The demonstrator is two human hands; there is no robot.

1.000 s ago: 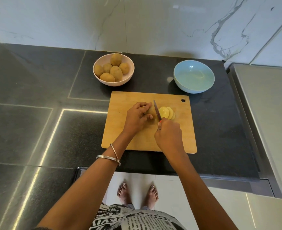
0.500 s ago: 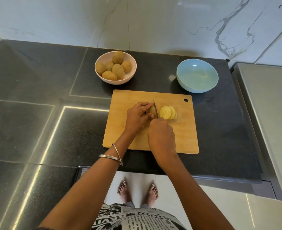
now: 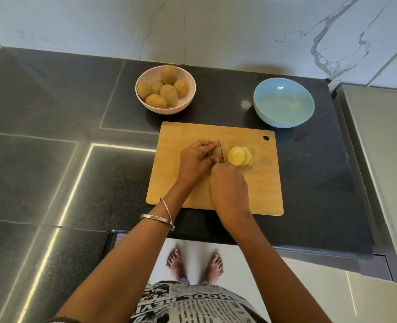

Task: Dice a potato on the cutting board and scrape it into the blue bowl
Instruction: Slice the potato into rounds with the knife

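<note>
Potato slicing under way on the cutting board [image 3: 188, 136].

The left hand [image 3: 196, 163] has its fingers [image 3: 204, 145] curled over the uncut part of the potato [image 3: 217, 153], pinning it to the board. The right hand [image 3: 228, 187] is closed around the knife handle, which it hides; the knife [image 3: 221, 151] blade stands edge-down in the potato, just right of the left fingers. Cut slices [image 3: 239, 156] lean overlapped just right of the blade. The blue bowl [image 3: 284, 102] sits on the dark surface [image 3: 53, 113] beyond and right of the fingers, apart from the board. A pink bowl [image 3: 186, 102] of whole potatoes [image 3: 163, 88] sits beyond and left.
</note>
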